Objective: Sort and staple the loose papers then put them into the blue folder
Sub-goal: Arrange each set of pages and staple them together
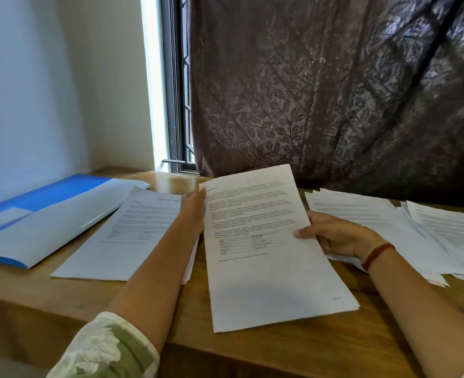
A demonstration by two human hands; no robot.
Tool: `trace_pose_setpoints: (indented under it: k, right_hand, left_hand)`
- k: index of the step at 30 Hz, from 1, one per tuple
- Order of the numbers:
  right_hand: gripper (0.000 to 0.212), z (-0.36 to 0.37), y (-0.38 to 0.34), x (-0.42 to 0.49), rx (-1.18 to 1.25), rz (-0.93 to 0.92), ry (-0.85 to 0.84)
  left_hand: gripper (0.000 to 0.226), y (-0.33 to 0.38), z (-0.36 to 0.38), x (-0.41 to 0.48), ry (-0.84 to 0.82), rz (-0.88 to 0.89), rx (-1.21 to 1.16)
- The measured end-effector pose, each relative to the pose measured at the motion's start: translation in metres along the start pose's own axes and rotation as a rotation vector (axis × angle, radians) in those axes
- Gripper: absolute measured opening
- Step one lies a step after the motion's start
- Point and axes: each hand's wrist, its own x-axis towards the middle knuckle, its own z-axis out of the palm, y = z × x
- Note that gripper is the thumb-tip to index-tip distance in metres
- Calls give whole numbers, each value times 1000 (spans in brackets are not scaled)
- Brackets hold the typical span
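Both hands hold one sheaf of printed papers (pixel 266 255) above the near middle of the wooden table (pixel 61 290), tilted, with its top edge towards the curtain (pixel 334 91). The left hand (pixel 195 211) grips the sheaf's left edge near the top; its fingers pass behind the paper and cannot be seen. The right hand (pixel 334 236) pinches the right edge at mid height, thumb on the printed face and fingers curled beneath. Offset sheet edges at the lower right corner show that the sheaf holds more than one sheet. The top page carries paragraphs of text and a small table; the wording is too blurred to read. A second stack of papers (pixel 132 236) lies flat on the table just left of the left forearm. The blue folder (pixel 34 214) lies further left, near the wall, its corner touching or overlapping that stack. A spread pile of loose papers (pixel 389 227) lies on the right side of the table, beneath and beyond the right hand. A red band (pixel 376 255) circles the right wrist. The left arm wears a pale, green-patterned sleeve (pixel 108 350). A window (pixel 174 105) shows left of the curtain.
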Motion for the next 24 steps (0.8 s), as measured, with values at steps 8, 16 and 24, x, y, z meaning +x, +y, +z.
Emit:
trace_pose_setpoints:
  k: [8, 16, 24]
  right_hand:
    - [36, -5, 7, 2, -210, 176, 226]
    - [25, 21, -3, 11, -199, 79, 621]
    - [36, 53, 9, 25, -94, -87, 648]
  left_hand:
    - [36, -3, 5, 0, 100, 45, 79]
    - [17, -12, 10, -12, -16, -27, 151]
    - [35, -21, 2, 0, -63, 12, 244]
